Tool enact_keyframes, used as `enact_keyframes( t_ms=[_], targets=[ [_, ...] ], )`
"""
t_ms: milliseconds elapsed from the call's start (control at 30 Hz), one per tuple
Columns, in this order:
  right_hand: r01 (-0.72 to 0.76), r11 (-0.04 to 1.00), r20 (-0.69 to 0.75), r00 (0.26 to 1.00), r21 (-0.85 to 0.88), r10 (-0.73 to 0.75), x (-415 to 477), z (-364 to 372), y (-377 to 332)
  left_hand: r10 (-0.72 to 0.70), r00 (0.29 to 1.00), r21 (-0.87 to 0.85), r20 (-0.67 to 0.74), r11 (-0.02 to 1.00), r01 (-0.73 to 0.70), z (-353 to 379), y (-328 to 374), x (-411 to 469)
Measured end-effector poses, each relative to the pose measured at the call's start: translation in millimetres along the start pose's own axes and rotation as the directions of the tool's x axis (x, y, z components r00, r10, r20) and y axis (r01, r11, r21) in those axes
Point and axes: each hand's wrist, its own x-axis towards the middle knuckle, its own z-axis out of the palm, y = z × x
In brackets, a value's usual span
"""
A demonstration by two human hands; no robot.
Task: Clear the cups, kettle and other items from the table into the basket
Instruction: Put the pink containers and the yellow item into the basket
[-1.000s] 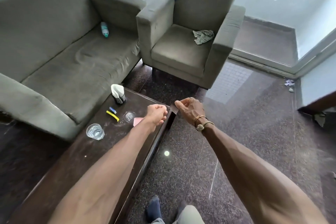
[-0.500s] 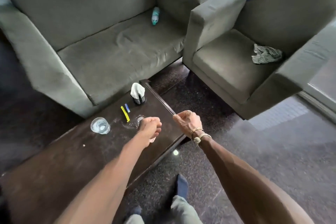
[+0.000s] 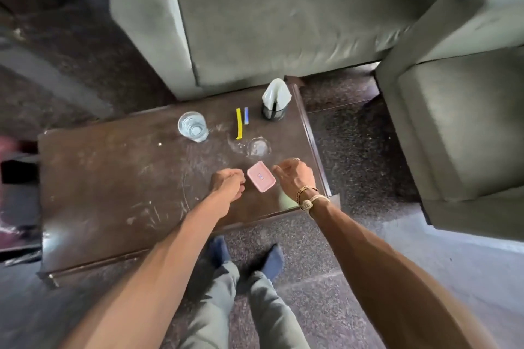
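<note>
Head view, centre frame: my left hand (image 3: 228,183), curled on nothing, and my right hand (image 3: 295,177), loosely spread and empty, flank the pink lidded box (image 3: 261,180) on the dark table (image 3: 113,193), presumably to lift it; water glass (image 3: 193,126) stands above-left; no basket visible.

Looks like dark varnished wood on the table (image 3: 113,178): glossy, yet scuffed with pale scratches and smears. Clear, smooth glass in the cup (image 3: 193,126). Matt pink plastic on the box (image 3: 261,176); smooth plastic too, seemingly, on the yellow strip (image 3: 239,123) and blue strip (image 3: 246,115). Black mesh on the holder (image 3: 273,113), with soft white paper napkins (image 3: 276,92) inside. Coarse, matt grey-green cloth over the sofa (image 3: 283,22) and armchair (image 3: 467,122). Polished speckled stone on the floor (image 3: 354,150), faintly shiny. Yellow metal on the bracelet (image 3: 304,189), pale knotted cord (image 3: 307,203) beside it. Plain cloth on the trousers (image 3: 215,306), knit on the socks (image 3: 273,261).
</note>
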Motion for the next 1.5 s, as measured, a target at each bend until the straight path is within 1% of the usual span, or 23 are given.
enact_keyframes(
  t_ms=[133,400,500,600,733,867,933,1100,1267,1400,1500],
  targets=[
    [-0.030,0.997,0.031,0.999,-0.076,0.033,31.6,37.5,13.3,-0.055,0.998,-0.017,-0.044,0.998,0.054,12.0,-23.2,41.7],
    [-0.139,0.986,0.072,0.987,-0.089,0.146,91.2,92.8,46.6,-0.145,0.985,0.052,0.090,0.989,0.141,54.9,-60.1,94.7],
    [-0.147,0.984,0.090,0.984,-0.097,0.156,99.8,100.4,53.3,-0.153,0.981,0.057,0.118,0.987,0.148,61.3,-66.8,102.3],
    [-0.148,0.985,0.091,0.983,-0.094,0.156,104.9,102.4,52.2,-0.150,0.983,0.039,0.110,0.988,0.146,62.2,-68.8,110.0],
    [-0.150,0.986,0.087,0.984,-0.076,0.156,111.5,106.9,50.6,-0.147,0.976,0.012,0.161,0.989,0.147,63.9,-73.1,122.5],
    [-0.131,0.986,0.069,0.988,-0.107,0.139,105.2,112.8,49.0,-0.161,0.984,-0.059,0.071,0.984,0.165,69.8,-78.5,122.6],
    [-0.125,0.986,0.052,0.990,-0.114,0.131,96.6,111.4,46.9,-0.165,0.985,-0.078,0.060,0.983,0.169,65.7,-79.7,118.3],
    [-0.095,0.992,0.072,0.992,-0.077,0.101,56.1,94.3,23.9,-0.112,0.990,-0.107,0.081,0.987,0.121,33.0,-70.5,85.5],
    [-0.019,1.000,0.145,0.989,0.015,0.017,-8.4,77.5,-25.0,-0.047,0.997,-0.177,-0.053,0.983,0.037,-30.9,-53.1,18.4],
    [0.125,0.992,0.213,0.970,-0.030,-0.116,-60.0,76.4,-86.3,-0.059,0.994,-0.362,-0.088,0.932,0.023,-98.4,-38.4,-36.7],
    [0.238,0.970,0.261,0.941,-0.055,-0.216,-94.5,85.4,-140.8,-0.038,0.992,-0.482,-0.117,0.876,-0.023,-153.0,-25.6,-66.5]
  ],
)
